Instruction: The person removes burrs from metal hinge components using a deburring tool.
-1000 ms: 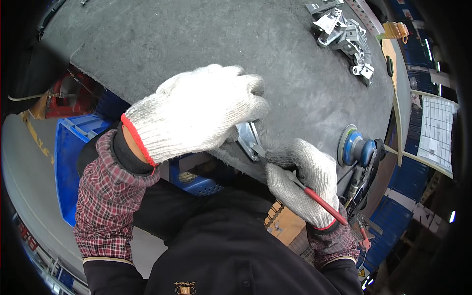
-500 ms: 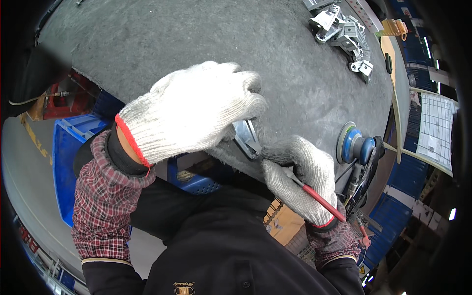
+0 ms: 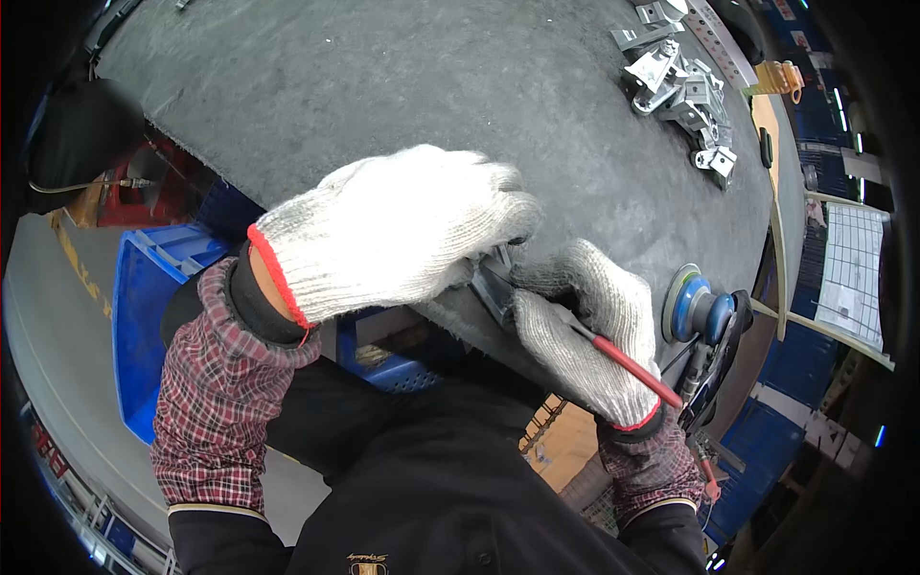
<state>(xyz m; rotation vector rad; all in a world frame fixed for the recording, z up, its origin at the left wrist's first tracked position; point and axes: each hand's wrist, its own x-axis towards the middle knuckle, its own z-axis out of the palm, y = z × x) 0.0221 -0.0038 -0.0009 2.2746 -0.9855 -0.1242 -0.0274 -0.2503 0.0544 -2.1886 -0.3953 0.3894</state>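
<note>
- At the far left I see a blue plastic crate (image 3: 144, 316) standing on the floor below the bench edge, partly behind my plaid sleeve.
- My left hand (image 3: 383, 235), in a white knitted glove with a red cuff, lies palm down at the near edge of the grey felt-covered bench (image 3: 383, 86); its fingers curl together over a small flat grey metal part (image 3: 494, 283) and press it against the bench edge.
- That metal part sits right between my two hands, mostly hidden by the gloves.
- My right hand (image 3: 585, 335), gloved the same, has its fingers pinched around a thin red-handled tool (image 3: 628, 364), whose tip I cannot see; it points toward the metal part.
- Just right of that hand, a blue round-bodied sander (image 3: 700, 311) rests at the bench rim.
- Far up on the right, well apart from my hands, lies a heap of shiny bent metal brackets (image 3: 680, 81).
</note>
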